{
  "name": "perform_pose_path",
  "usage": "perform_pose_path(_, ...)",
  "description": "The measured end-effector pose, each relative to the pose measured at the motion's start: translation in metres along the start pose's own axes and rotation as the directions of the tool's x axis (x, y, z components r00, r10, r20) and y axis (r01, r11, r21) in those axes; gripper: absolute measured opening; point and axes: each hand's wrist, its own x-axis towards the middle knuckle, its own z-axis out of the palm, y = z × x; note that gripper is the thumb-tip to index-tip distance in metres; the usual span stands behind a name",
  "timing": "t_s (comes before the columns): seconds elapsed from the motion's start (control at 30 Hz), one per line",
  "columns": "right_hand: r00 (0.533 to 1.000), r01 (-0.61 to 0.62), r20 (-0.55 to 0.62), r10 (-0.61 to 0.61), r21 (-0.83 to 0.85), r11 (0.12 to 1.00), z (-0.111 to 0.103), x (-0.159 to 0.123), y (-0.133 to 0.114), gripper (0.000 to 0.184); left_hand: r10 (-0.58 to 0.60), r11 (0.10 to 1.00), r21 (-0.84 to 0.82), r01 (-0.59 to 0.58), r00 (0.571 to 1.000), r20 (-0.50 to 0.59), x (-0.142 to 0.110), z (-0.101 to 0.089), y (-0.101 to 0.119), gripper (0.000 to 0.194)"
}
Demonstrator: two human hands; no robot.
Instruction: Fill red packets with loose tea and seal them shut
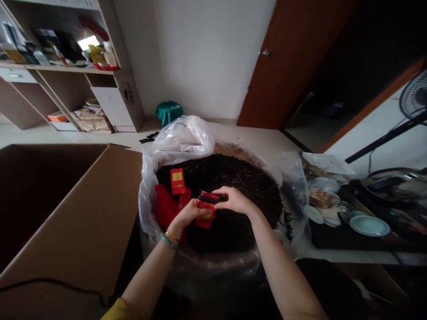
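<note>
My left hand (189,212) is closed on a small red packet (204,221) with yellow print, held above dark, dry leaf-like strips (233,178). At the packet's top is a dark oblong shape (208,199) with a red strip; I cannot tell whether it is the packet's mouth or a separate thing. My right hand (233,201) pinches the right end of the packet's top, thumb and fingers closed. Another red packet (178,181) with a yellow label lies on the strips at the left. More red packets (165,206) lie beside it, partly behind my left hand.
The strips fill a large round container lined with clear plastic (148,213). An open cardboard box (90,209) stands at the left. On the right, a low table (327,255) holds bowls and a pale green dish (369,226). A fan (413,98) stands beyond it.
</note>
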Motion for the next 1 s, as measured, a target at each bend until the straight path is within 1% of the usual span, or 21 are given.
perform_pose_path(0.07, 1.0, -0.019, -0.022, 0.018, -0.054, 0.998, 0.0059, 0.0023, -0.0083, 0.036, -0.009, 1.0, 0.001, 0.009, 1.0, -0.003, -0.0002, 0.001, 0.0003, 0.043)
perform_pose_path(0.17, 0.998, -0.02, -0.064, 0.012, -0.125, 0.992, 0.0093, 0.003, -0.0128, 0.03, -0.006, 1.0, 0.012, 0.006, 1.0, 0.007, -0.0001, 0.0027, 0.0017, 0.044)
perform_pose_path(0.23, 0.998, -0.009, -0.061, 0.0, -0.155, 0.988, 0.0085, 0.0021, -0.0134, 0.029, 0.006, 0.999, 0.032, -0.007, 1.0, 0.02, -0.0001, 0.0034, 0.0028, 0.043)
perform_pose_path(0.3, 0.999, -0.014, -0.031, 0.009, -0.161, 0.987, 0.0064, 0.0011, -0.0136, 0.03, 0.039, 0.998, 0.056, -0.039, 0.999, 0.015, -0.0001, 0.0036, 0.0036, 0.043)
perform_pose_path(0.4, 1.0, -0.016, 0.009, 0.017, -0.15, 0.989, 0.0034, 0.0005, -0.0136, 0.039, 0.094, 0.989, 0.115, -0.094, 0.996, -0.001, -0.0001, 0.0028, 0.0033, 0.045)
perform_pose_path(0.47, 1.0, -0.011, 0.006, 0.012, -0.152, 0.988, 0.0026, 0.0007, -0.0133, 0.04, 0.078, 0.988, 0.135, -0.079, 0.997, 0.01, 0.0, 0.0021, 0.0023, 0.042)
perform_pose_path(0.57, 1.0, 0.003, -0.02, -0.006, -0.172, 0.985, 0.0036, 0.0012, -0.0132, 0.03, 0.028, 0.992, 0.121, -0.031, 0.999, 0.032, 0.0, 0.0016, 0.0009, 0.036)
perform_pose_path(0.73, 0.999, 0.037, -0.031, -0.043, -0.193, 0.981, 0.0068, 0.0008, -0.0131, 0.031, 0.073, 0.993, 0.091, -0.073, 0.997, 0.004, 0.0, 0.0023, 0.0013, 0.039)
perform_pose_path(0.87, 0.998, 0.033, -0.052, -0.044, -0.19, 0.981, 0.0086, 0.0006, -0.0104, 0.029, 0.041, 0.995, 0.087, -0.043, 0.999, 0.024, -0.0009, 0.0029, 0.0025, 0.036)
perform_pose_path(1.0, 0.998, 0.038, -0.051, -0.048, -0.188, 0.981, 0.009, 0.0014, -0.0079, 0.029, 0.034, 0.994, 0.106, -0.036, 0.999, 0.026, -0.0024, 0.0042, 0.0044, 0.035)
